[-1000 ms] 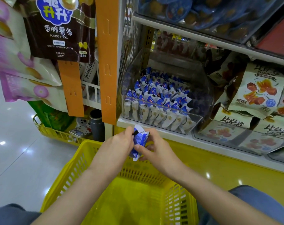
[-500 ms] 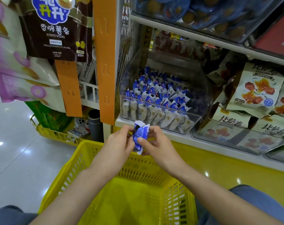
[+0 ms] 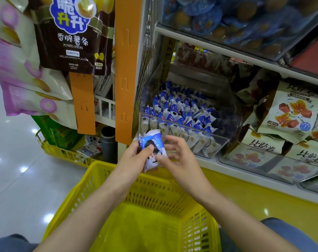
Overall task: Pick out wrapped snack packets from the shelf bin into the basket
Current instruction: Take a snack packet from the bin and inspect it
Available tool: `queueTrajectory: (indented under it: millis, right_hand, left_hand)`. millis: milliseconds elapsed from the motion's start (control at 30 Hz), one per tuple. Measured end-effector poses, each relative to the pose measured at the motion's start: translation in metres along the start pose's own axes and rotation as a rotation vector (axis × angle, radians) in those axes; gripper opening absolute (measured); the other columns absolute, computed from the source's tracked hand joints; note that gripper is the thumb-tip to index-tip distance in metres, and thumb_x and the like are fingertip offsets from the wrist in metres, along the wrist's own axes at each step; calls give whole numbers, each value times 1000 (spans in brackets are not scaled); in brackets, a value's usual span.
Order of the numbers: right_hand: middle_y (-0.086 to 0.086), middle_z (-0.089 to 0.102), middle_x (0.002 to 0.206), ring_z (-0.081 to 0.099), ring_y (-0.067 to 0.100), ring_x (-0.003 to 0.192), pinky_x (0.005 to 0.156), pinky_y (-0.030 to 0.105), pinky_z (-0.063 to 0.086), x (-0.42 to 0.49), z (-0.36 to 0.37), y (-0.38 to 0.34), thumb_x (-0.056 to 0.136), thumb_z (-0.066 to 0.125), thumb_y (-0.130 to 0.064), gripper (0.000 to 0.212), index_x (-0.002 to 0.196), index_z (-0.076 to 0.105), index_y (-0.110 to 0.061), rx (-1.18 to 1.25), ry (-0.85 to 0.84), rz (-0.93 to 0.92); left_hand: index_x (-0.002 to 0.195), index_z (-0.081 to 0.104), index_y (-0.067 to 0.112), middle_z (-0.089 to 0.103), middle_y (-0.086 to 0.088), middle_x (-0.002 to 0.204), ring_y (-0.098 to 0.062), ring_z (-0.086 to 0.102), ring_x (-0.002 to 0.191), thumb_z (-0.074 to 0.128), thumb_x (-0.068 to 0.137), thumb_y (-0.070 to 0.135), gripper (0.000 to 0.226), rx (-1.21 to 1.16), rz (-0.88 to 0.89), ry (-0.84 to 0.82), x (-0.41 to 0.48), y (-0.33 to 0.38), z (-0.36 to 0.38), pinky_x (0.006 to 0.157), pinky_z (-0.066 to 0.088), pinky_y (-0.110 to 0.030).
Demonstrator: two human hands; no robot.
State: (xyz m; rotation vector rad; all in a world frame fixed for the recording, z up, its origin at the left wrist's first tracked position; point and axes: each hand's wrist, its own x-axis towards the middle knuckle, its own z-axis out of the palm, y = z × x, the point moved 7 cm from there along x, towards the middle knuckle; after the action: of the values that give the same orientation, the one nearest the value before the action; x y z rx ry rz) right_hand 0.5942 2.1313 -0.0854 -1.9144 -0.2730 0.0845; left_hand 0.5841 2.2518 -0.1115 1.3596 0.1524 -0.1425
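A blue-and-white wrapped snack packet point(image 3: 152, 151) is held above the far rim of the yellow basket point(image 3: 78, 195). My left hand point(image 3: 134, 160) grips it, thumb on the front and fingers behind. My right hand point(image 3: 180, 160) is beside it with fingers spread, and only the thumb touches the packet's lower right edge. Just behind the hands, a clear shelf bin point(image 3: 220, 146) holds several more of the same packets point(image 3: 181, 113) in rows. The basket's inside looks bare where my arms do not hide it.
An orange hanging strip point(image 3: 127, 70) stands left of the bin. Potato stick bags point(image 3: 72, 33) hang at upper left. Larger snack bags point(image 3: 292, 113) fill the shelf to the right. A low yellow rack point(image 3: 63, 151) and a grey tube point(image 3: 108, 142) stand on the floor at left.
The packet has turned face-on and risen slightly. My right hand's fingers have opened away from it, leaving the left hand holding it.
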Motion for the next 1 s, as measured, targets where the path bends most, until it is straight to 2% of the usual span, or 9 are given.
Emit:
queueTrajectory:
  millis: [133,300,433,500,600,700,800,867,1000]
  right_hand:
    - [-7,62,94,59,3,82,78,23,51,7,-7,-10,71,78,-13,42,103,53,-27,28,111,-55]
    - [-10,63,94,61,2,89,79,18,50,21,-7,-43,75,73,-17,32,97,56,-31,-57,58,-264]
    - [-9,63,97,59,1,85,76,7,45,71,-31,-64,87,62,-16,22,107,59,-25,-276,181,-356]
    - [2,63,105,56,3,83,75,8,43,110,-41,-59,88,60,-16,30,118,58,-14,-417,231,-243]
    - [11,61,118,58,18,102,84,22,41,156,-45,-30,90,59,-22,41,126,53,-4,-612,134,40]
    - [22,65,101,62,30,96,81,33,46,177,-47,-10,91,58,-25,33,103,64,6,-698,74,201]
    - [13,51,58,53,23,57,54,28,38,189,-45,-10,90,58,-33,43,57,51,-6,-879,50,219]
    - [8,41,50,43,19,48,47,27,32,194,-41,-11,88,60,-34,49,50,40,-10,-960,41,212]
    - [8,50,58,51,22,58,61,30,44,198,-42,-11,88,60,-25,36,57,48,-11,-911,82,223]
  left_hand:
    - [120,56,16,70,-7,105,-19,65,100,49,94,24,28,-26,-16,-16,6,0,-2,96,48,-43]
    - [104,61,5,62,-25,90,-31,59,91,49,92,29,29,-98,44,-28,15,16,-11,88,48,-46]
    - [111,56,11,57,-11,83,-24,52,87,49,93,26,24,-193,130,32,21,29,-25,99,41,-51]
    - [116,55,16,57,-6,81,-18,53,82,50,92,27,27,-194,146,37,22,32,-28,90,46,-44]
    - [110,57,23,57,-6,84,-13,51,77,49,92,27,19,-174,157,-1,23,37,-26,77,43,-34]
    - [106,56,26,59,-6,89,-10,54,77,49,92,28,15,-172,161,-32,25,39,-25,80,46,-33]
    - [106,56,30,58,-3,84,-3,53,70,51,90,30,17,-165,159,-42,27,39,-27,80,47,-31]
    - [108,56,31,59,-9,91,-8,54,76,51,90,31,19,-145,163,-46,29,38,-27,81,46,-34]
    - [101,57,34,56,5,73,-1,48,61,52,91,30,13,-153,181,-15,28,39,-31,73,43,-29]
